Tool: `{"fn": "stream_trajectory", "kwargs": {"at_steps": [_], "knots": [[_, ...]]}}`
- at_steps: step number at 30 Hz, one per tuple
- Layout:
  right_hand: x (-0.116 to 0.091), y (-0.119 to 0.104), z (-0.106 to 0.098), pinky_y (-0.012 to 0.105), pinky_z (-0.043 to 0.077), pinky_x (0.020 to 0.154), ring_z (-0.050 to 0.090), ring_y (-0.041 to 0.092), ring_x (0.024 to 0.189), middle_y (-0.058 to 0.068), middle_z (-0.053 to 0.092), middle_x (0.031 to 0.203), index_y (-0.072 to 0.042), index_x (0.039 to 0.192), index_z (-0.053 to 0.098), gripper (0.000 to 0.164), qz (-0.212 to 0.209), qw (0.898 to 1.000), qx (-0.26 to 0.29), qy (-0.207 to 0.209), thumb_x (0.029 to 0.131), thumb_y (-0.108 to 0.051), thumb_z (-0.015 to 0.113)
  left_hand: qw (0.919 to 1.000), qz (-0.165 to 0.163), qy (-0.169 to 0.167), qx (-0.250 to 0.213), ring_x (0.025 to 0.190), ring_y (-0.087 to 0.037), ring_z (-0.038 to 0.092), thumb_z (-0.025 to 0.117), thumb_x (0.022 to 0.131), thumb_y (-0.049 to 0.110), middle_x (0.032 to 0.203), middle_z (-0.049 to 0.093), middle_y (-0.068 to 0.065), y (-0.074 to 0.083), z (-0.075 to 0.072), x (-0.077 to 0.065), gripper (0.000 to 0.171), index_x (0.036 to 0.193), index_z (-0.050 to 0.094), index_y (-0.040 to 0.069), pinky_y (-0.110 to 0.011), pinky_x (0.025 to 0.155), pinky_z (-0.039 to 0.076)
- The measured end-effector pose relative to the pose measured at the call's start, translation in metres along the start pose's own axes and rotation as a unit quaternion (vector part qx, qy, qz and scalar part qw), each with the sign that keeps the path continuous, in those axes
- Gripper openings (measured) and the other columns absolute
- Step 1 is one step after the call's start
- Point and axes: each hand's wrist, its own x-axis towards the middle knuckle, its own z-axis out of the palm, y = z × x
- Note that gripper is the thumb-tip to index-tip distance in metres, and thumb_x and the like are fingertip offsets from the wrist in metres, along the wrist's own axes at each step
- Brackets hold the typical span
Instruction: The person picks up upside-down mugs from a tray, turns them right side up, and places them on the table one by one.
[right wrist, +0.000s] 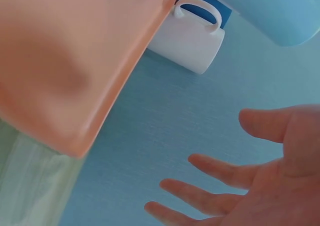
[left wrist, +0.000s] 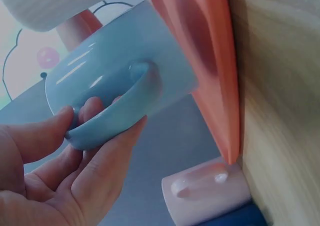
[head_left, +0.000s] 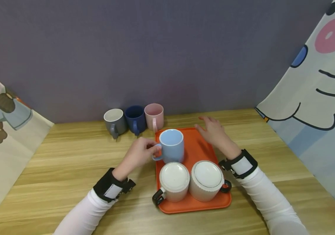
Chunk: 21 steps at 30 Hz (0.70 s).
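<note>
My left hand (head_left: 140, 150) pinches the handle of a light blue mug (head_left: 172, 147) between thumb and fingers. The mug is upright over the left middle of an orange tray (head_left: 196, 143); whether its base touches the tray I cannot tell. In the left wrist view the thumb (left wrist: 42, 136) lies along the handle's rim end. Over the tray's far right side is my right hand (head_left: 214, 132), fingers spread and holding nothing. Two whitish mugs with black handles, a left one (head_left: 174, 179) and a right one (head_left: 206, 179), stand upside down at the tray's near end.
Behind the tray's left corner, a grey mug (head_left: 116, 122), a dark blue mug (head_left: 135, 120) and a pink mug (head_left: 154, 117) stand upright in a row before the grey wall panel (head_left: 155, 58). The wooden table (head_left: 67, 156) extends on both sides of the tray.
</note>
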Motion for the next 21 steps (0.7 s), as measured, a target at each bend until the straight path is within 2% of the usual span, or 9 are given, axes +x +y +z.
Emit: {"fn": "stream_trajectory", "kwargs": {"at_steps": [5,10,16,21], "knots": [[0.004,-0.004,-0.001,0.069,0.031,0.097,0.034,0.054,0.127,0.029,0.040,0.141,-0.002,0.138,0.042,0.054,-0.001,1.000,0.005,0.002,0.098,-0.037,0.047,0.9996,0.008,0.027,-0.005,0.061,-0.014,0.052,0.065,0.089,0.015,0.068,0.065,-0.004,0.000,-0.006,0.001,0.018,0.076,0.071,0.004,-0.025,0.058,0.042],[0.007,-0.007,-0.003,0.068,0.030,0.099,0.033,0.052,0.129,0.028,0.040,0.142,-0.002,0.140,0.041,0.055,0.004,1.000,0.015,0.000,0.098,-0.037,0.047,0.9988,-0.004,0.046,-0.014,0.063,-0.012,0.056,0.064,0.091,0.017,0.069,0.069,-0.003,-0.002,-0.010,0.004,0.019,0.078,0.073,0.006,-0.025,0.060,0.046],[0.009,-0.009,-0.005,0.064,0.029,0.103,0.032,0.052,0.129,0.029,0.040,0.141,0.001,0.139,0.040,0.055,-0.005,1.000,0.026,-0.001,0.099,-0.035,0.047,0.9969,-0.014,0.071,-0.029,0.062,-0.014,0.056,0.063,0.091,0.016,0.069,0.069,-0.005,-0.002,-0.013,0.009,0.021,0.080,0.073,0.002,-0.026,0.058,0.046],[0.011,-0.009,-0.007,0.061,0.031,0.103,0.035,0.050,0.129,0.028,0.043,0.139,0.001,0.138,0.040,0.054,-0.011,0.999,0.033,-0.001,0.099,-0.035,0.046,0.9907,-0.036,0.093,-0.092,0.064,-0.017,0.062,0.063,0.091,0.015,0.071,0.069,-0.011,0.000,-0.015,0.016,0.020,0.084,0.072,-0.002,-0.027,0.061,0.052]]}}
